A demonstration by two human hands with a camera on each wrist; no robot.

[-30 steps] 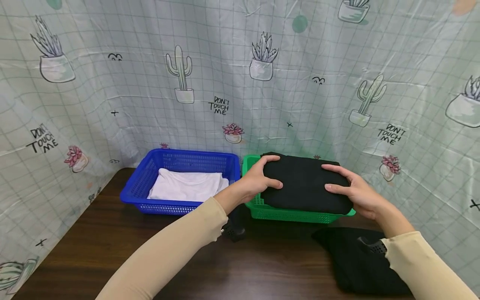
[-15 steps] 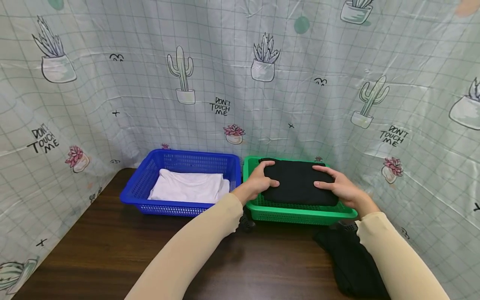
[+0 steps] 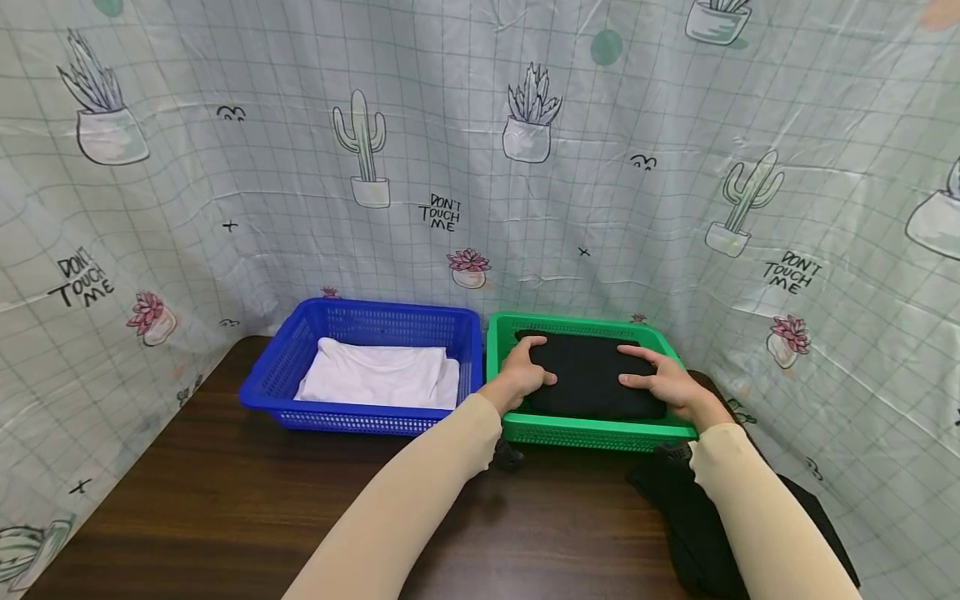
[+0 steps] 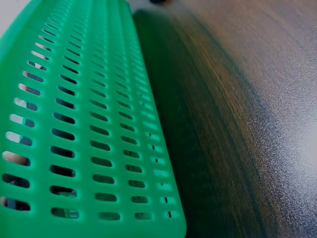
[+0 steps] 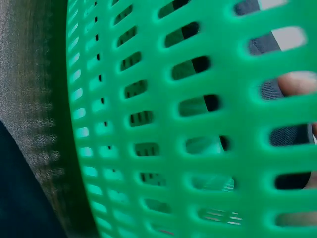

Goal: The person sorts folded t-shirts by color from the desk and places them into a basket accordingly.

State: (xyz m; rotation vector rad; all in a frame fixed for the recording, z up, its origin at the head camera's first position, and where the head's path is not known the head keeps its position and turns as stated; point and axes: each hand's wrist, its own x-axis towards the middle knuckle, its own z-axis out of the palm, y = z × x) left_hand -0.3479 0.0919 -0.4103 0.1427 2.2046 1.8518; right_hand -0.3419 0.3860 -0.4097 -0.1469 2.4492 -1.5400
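Observation:
A folded black garment (image 3: 588,379) lies level inside the green basket (image 3: 592,432), below its rim. At the garment's left end my left hand (image 3: 522,372) grips it, thumb on top. My right hand (image 3: 670,385) holds the opposite end, thumb and forefinger over the upper face; the other fingers are mostly hidden. Seen from the left wrist, the slotted green wall (image 4: 124,226) fills the left half and blocks the hand. Through the slots in the right wrist view, a fingertip (image 5: 299,83) shows against dark fabric (image 5: 290,135).
Left of the green basket stands a blue basket (image 3: 405,409) with a folded white garment (image 3: 375,372) in it. Another black garment (image 3: 705,525) lies at the right on the dark wooden table (image 3: 225,500), partly under my right forearm. A printed curtain (image 3: 292,183) hangs close behind.
Both hands have lowered the folded black garment from above the green basket's rim down into it. The blue basket and the white garment stay put.

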